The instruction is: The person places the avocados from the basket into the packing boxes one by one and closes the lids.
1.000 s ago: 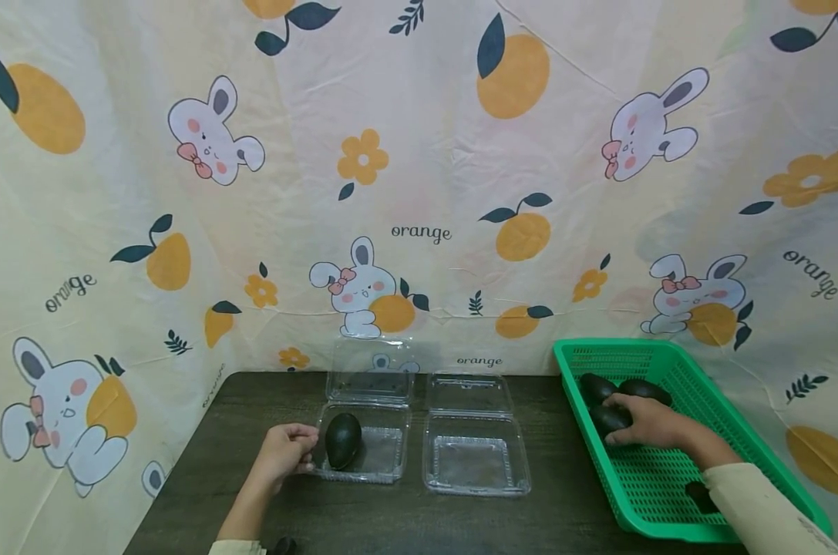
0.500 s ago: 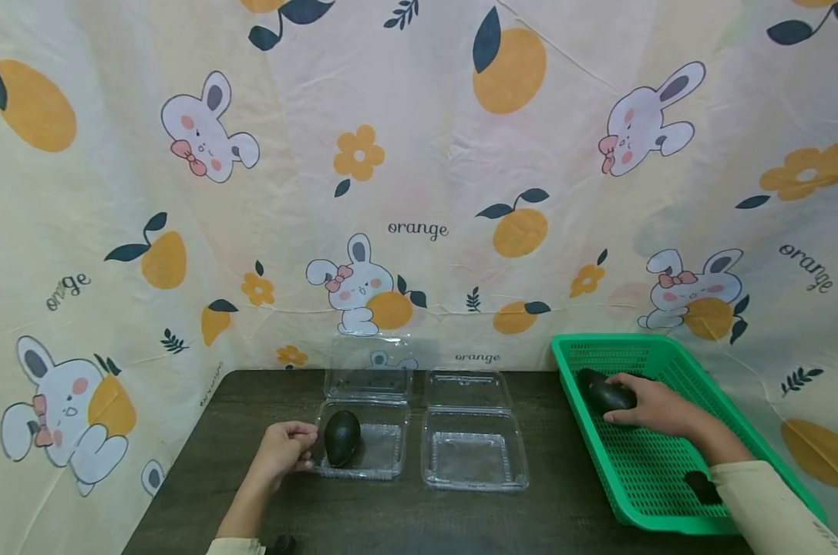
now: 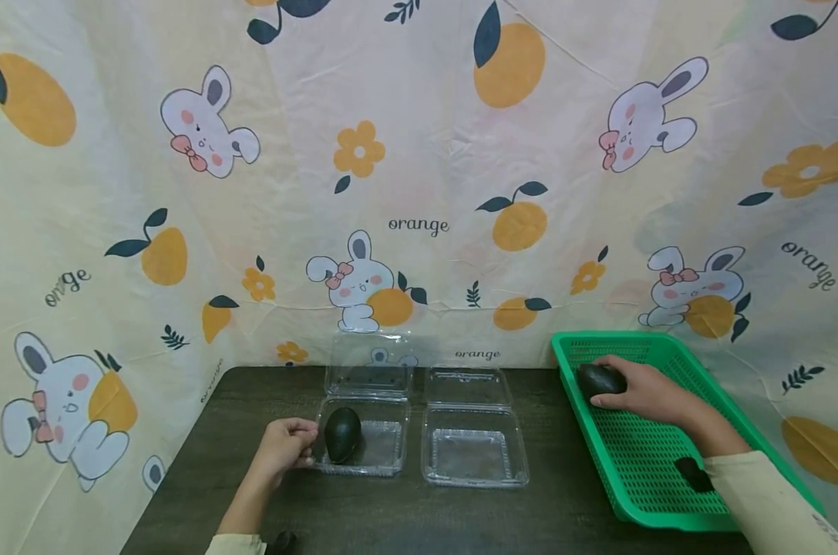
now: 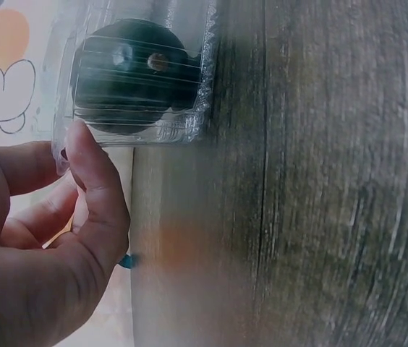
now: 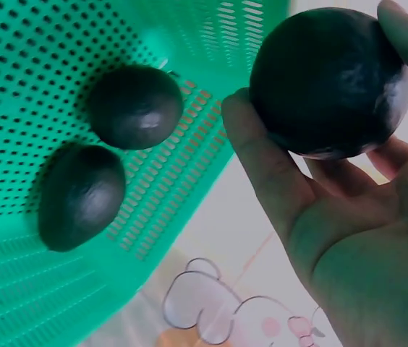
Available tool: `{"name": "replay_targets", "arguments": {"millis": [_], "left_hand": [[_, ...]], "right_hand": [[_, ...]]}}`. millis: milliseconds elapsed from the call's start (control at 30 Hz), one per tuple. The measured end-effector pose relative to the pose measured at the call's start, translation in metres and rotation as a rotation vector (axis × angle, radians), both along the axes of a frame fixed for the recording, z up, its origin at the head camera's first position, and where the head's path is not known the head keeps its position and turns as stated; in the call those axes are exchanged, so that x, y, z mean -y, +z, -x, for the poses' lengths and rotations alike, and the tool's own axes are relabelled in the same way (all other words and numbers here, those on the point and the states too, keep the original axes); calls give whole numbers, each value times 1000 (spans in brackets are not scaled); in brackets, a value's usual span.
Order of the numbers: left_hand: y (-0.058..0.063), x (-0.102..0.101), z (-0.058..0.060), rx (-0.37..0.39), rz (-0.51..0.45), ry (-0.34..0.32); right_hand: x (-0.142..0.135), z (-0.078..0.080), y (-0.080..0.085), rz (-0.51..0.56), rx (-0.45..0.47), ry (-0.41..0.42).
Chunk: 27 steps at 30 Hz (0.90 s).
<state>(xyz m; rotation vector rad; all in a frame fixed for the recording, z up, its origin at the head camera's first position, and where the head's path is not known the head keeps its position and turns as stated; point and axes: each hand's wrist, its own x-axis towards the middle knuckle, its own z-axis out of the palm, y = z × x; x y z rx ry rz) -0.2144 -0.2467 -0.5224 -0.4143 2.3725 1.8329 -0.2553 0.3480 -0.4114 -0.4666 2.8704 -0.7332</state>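
My left hand (image 3: 284, 447) pinches the left rim of an open clear plastic clamshell box (image 3: 384, 455) between thumb and finger. In that box, at its left side, lies a dark green avocado (image 3: 342, 435), its stem end showing through the wall in the left wrist view. Over the far left part of the green basket (image 3: 602, 470), my right hand (image 3: 644, 391) grips another dark avocado (image 5: 327, 83), fingers and thumb curved around it. Two more avocados, a rounder one (image 5: 137, 107) and a longer one (image 5: 85, 199), lie in the basket; the head view hides them.
A second clear clamshell box (image 3: 476, 482) stands with its lid up between the first box and the basket. Behind the dark wooden table (image 3: 419, 520) hangs a printed cloth (image 3: 446, 154). A small black object (image 3: 694, 474) shows beside my right sleeve.
My right hand has picked up the avocado from the basket and moved it up and slightly left in the head view. The left hand keeps its grip on the box rim.
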Motion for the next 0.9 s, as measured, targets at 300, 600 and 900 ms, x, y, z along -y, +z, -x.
{"name": "replay_targets", "arguments": {"millis": [300,600,900], "left_hand": [[3,-1,0,-5,-3,-3],[5,-1,-2,8,3,5],[6,-2,-2,14,6,-2]], "right_hand": [[29,0,12,62,-1,7],[51,6,18,100,8,6],[66,15,10,152,24,34]]}}
